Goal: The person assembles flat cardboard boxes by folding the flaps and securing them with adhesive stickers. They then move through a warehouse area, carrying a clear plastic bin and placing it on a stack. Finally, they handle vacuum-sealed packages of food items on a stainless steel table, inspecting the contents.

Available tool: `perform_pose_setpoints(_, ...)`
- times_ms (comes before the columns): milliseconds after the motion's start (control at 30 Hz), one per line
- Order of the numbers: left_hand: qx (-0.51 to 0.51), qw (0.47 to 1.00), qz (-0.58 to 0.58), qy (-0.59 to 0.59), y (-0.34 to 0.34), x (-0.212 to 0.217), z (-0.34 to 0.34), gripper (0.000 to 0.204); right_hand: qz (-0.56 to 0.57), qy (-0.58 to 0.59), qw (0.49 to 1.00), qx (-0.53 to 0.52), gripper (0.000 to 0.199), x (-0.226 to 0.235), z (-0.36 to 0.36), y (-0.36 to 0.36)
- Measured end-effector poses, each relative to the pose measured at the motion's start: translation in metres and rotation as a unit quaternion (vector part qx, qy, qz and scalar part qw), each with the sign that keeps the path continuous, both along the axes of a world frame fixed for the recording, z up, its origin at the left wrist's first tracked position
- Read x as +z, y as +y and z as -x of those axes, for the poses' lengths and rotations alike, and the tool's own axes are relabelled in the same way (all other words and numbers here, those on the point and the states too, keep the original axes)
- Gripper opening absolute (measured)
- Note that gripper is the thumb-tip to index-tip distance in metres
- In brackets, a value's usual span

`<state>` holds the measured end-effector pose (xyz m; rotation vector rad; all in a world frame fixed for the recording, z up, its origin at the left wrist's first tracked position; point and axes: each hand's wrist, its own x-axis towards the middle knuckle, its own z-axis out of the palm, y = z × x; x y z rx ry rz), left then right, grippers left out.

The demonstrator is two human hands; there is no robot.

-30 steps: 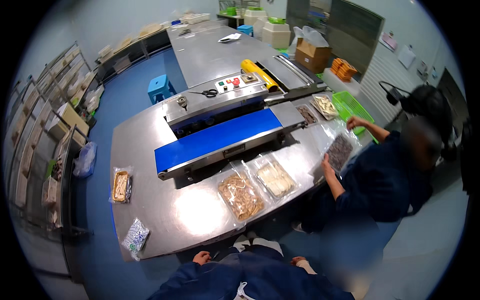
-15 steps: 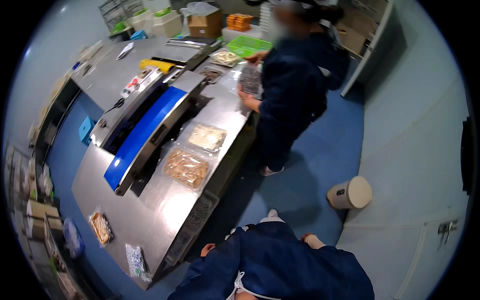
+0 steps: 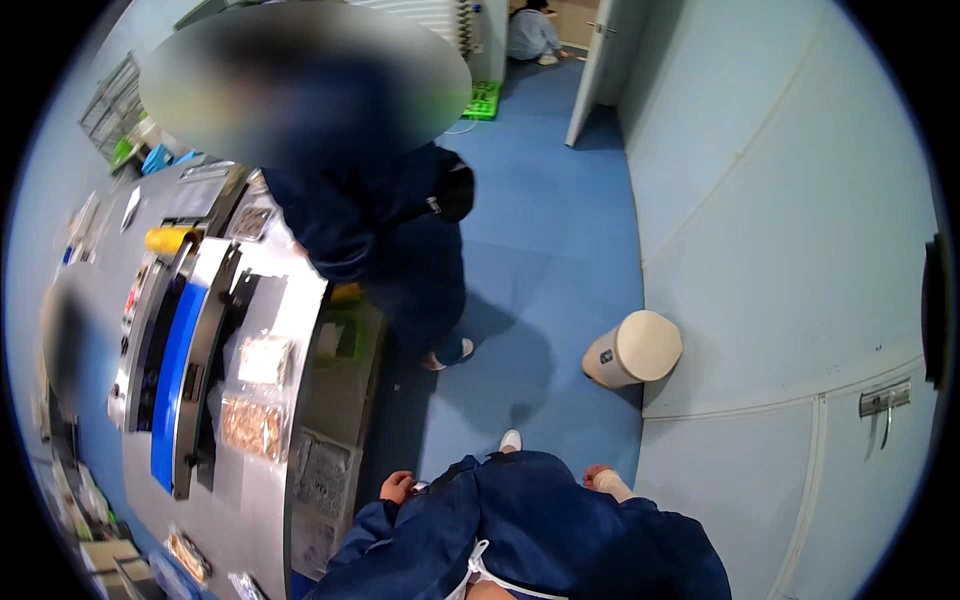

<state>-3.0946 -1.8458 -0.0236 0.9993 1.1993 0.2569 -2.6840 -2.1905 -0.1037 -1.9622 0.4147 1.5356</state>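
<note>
1. Bagged tray of tan strips is now lying lower left, the view swinging rightward off it.
2. Left hand and right hand are hanging lower centre, apart from it; I cannot tell their grip.

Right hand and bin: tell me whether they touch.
Apart: the head view shows blue floor between the right hand and the bin.

Left of the open white door, a green crate rests on the blue floor and a person crouches; nearer than the door stands a cream bin.
</note>
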Motion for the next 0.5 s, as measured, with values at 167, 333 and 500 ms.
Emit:
perform_pose_setpoints(167, -0.133, 0.990, -0.030, 0.031, 0.029, 0.071, -0.129, 0.023, 0.005, -0.034, 0.998, 0.044, 0.014, 0.023, -0.064, 0.019)
perform_pose_setpoints(333, -0.301, 0.947, -0.111, 0.009, 0.074, 0.077, -0.235, 0.027, -0.162, 0.031, 0.979, -0.122, 0.016, -0.120, -0.134, -0.070)
perform_pose_setpoints(500, -0.282, 0.942, -0.180, 0.033, 0.105, 0.107, -0.291, 0.026, -0.163, 0.060, 0.974, -0.145, 0.019, 0.014, -0.164, 0.091)
